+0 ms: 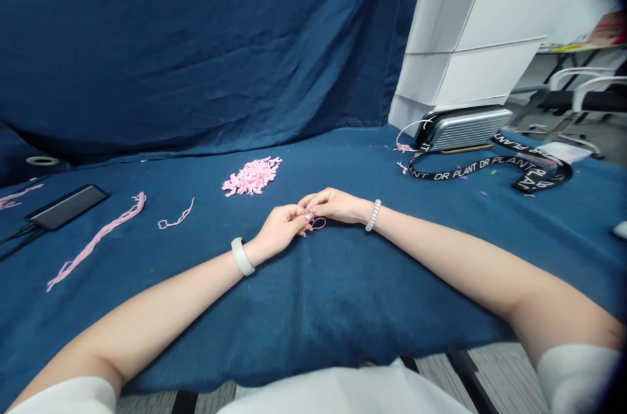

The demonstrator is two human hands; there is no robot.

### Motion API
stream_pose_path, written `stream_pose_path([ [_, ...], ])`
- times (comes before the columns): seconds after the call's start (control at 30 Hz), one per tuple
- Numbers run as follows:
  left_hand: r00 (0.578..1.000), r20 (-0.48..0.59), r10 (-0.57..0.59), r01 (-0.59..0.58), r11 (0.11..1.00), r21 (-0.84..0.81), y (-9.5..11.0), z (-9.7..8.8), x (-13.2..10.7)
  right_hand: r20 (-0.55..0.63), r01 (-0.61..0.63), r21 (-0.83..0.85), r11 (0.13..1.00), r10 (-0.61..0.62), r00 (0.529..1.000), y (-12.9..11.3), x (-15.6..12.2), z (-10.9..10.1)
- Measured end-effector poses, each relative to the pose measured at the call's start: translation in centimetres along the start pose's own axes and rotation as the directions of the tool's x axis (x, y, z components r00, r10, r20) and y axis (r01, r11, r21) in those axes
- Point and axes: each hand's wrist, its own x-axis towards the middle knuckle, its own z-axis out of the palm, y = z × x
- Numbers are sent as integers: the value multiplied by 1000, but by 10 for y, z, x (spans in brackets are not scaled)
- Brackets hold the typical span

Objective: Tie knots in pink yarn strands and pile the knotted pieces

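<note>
White shirt front along the bottom edge of the head view, then bare forearms reaching across a dark blue cloth. Left hand and right hand meeting at the fingertips, both pinched closed on a small pink yarn loop just above the cloth. White bangle on the left wrist, coiled white bracelet on the right. Ahead, a heap of cut pink yarn pieces, with a long pink yarn strand and a short pink yarn piece to the left. Off to the right, a black DR PLANT lanyard just beside a ribbed silver case.
</note>
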Motion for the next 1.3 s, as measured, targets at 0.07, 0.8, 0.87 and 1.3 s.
stream_pose_path([
  [0.07,1000,3,1,-1,1000,1,0,0,0,-12,8,8,1000,-8,1000,1,0,1],
  [0.8,999,-26,-25,24,998,-51,5,2,0,-183,-34,233,972,78,980,3,2,3],
  [0.87,1000,-20,-17,16,998,-67,3,1,0,-192,-17,261,965,69,979,3,2,2],
  [1.3,1000,-5,-6,6,991,-132,-1,1,1,-141,-10,306,952,56,988,2,1,-2],
])
